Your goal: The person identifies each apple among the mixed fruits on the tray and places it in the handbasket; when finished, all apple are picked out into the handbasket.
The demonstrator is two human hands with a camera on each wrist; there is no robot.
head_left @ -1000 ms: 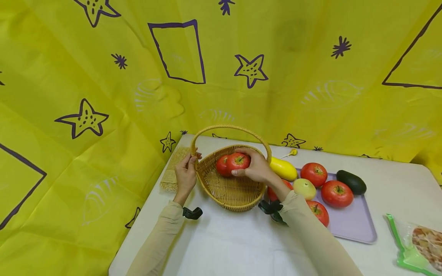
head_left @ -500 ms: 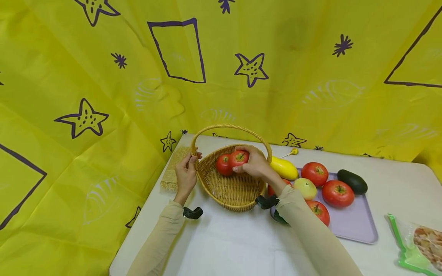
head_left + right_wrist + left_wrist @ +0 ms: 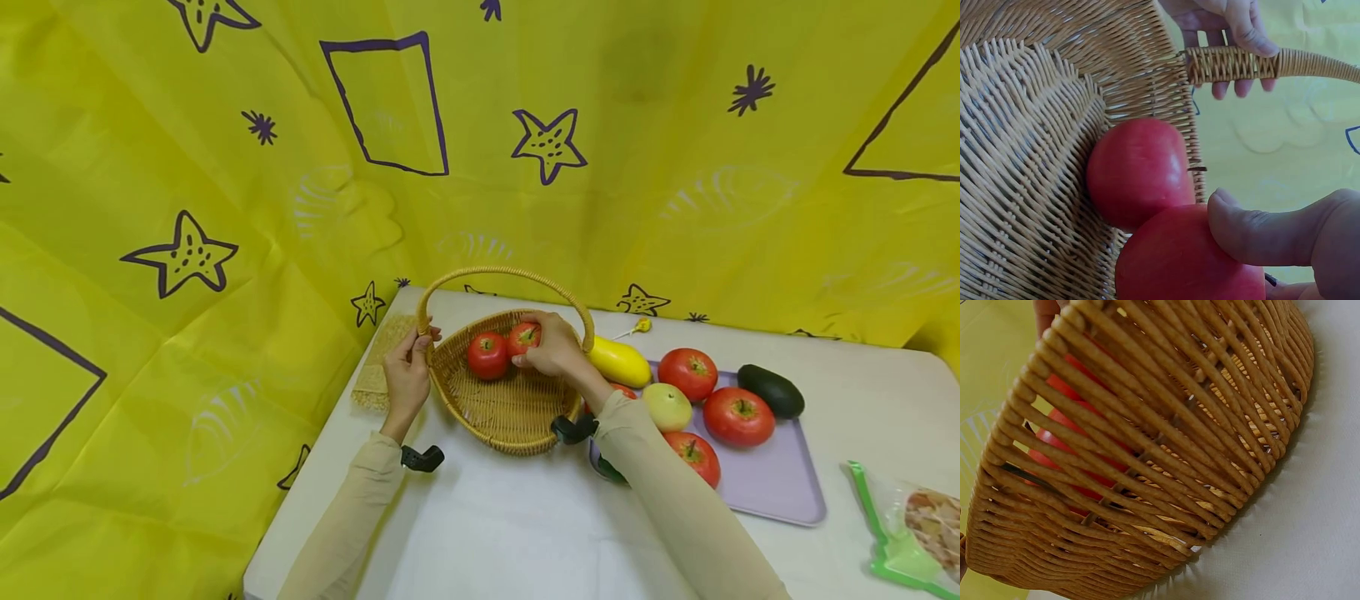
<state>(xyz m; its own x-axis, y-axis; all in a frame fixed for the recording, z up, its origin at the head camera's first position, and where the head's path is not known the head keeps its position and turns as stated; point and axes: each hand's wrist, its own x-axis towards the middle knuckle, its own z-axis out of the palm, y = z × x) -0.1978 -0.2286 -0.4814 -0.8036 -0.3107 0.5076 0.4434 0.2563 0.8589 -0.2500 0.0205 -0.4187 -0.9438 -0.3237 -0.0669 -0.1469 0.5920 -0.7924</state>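
Note:
A wicker basket point(image 3: 510, 412) with a tall arched handle stands on the white table. My left hand point(image 3: 407, 375) grips the left foot of that handle; in the right wrist view its thumb and fingers wrap the woven part. Inside, toward the back, one red apple point(image 3: 487, 356) lies against the wicker. My right hand point(image 3: 553, 346) reaches in and holds a second red apple point(image 3: 523, 337), thumb on its near side. In the right wrist view the held apple point(image 3: 1185, 259) touches the other apple point(image 3: 1141, 172). Through the weave in the left wrist view, red fruit point(image 3: 1079, 450) shows only partly.
Right of the basket, a lilac tray point(image 3: 780, 479) bears several red apples point(image 3: 738, 417), a pale round fruit point(image 3: 666, 407) and a dark green oblong vegetable point(image 3: 771, 392). Nearby are a yellow oblong vegetable point(image 3: 618, 362), a lollipop point(image 3: 642, 325), a green-edged bag point(image 3: 930, 533) and a grain packet point(image 3: 375, 375).
My right hand has shifted slightly right and back with the held apple, showing more of the other apple. The left hand keeps its grip on the handle. The head view has tilted slightly.

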